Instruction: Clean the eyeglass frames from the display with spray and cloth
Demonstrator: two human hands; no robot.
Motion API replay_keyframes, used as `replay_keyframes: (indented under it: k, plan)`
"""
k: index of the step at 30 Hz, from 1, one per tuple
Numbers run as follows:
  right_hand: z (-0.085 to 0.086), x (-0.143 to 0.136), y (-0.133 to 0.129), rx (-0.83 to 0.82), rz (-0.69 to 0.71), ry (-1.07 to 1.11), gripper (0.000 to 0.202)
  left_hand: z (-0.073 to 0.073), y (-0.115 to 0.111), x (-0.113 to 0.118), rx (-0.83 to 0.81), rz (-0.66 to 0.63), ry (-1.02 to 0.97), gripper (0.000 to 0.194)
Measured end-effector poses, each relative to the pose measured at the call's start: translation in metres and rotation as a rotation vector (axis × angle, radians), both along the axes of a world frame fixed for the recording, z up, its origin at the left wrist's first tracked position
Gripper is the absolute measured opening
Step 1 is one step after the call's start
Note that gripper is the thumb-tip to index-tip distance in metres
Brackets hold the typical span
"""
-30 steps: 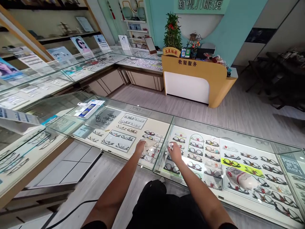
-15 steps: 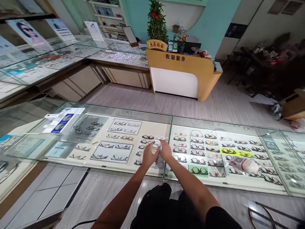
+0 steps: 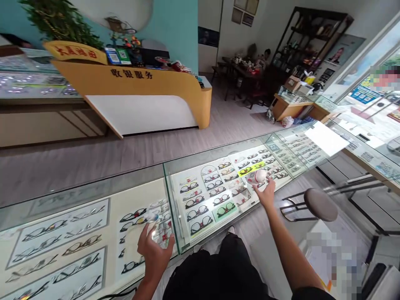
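Observation:
My left hand [image 3: 154,252] is over the glass counter with thumb and fingers spread. Just beyond its fingertips, a small white thing with a touch of blue [image 3: 153,215] appears to rest on the glass; its kind is too small to make out. Farther right, my right hand [image 3: 265,193] reaches to a white, bottle-shaped thing with red print [image 3: 256,177], lying on its side on the counter. The thumb and fingers are apart at its near side, and I cannot tell whether they touch it. Rows of eyeglasses [image 3: 199,225] show under the glass.
A glass display counter [image 3: 171,200] runs across in front of me. A yellow and white cashier desk [image 3: 140,112] stands beyond the floor. To the right are a round stool [image 3: 321,204], a white sheet [image 3: 326,138] on the counter and a dark shelf [image 3: 308,37].
The view has swung to the right. My hands, together at a small white round thing before, have parted; the right has moved to the white, bottle-shaped thing, the left has opened.

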State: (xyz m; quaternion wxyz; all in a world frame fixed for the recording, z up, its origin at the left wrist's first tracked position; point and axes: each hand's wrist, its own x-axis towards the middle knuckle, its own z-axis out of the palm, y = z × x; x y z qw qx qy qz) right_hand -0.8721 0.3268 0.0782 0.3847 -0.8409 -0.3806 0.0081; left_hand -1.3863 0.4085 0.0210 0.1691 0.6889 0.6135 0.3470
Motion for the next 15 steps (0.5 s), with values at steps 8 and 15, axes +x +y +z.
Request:
replay_keyframes:
  k: [8,15]
  plan:
    - [-0.006,0.112,0.027,-0.117,0.190,0.139,0.105,0.012,0.006,0.120,0.018,-0.210,-0.021,0.052]
    - [-0.026,0.141,0.040,-0.124,0.309,0.189,0.086,-0.004,-0.001,0.221,-0.067,-0.228,0.018,0.046]
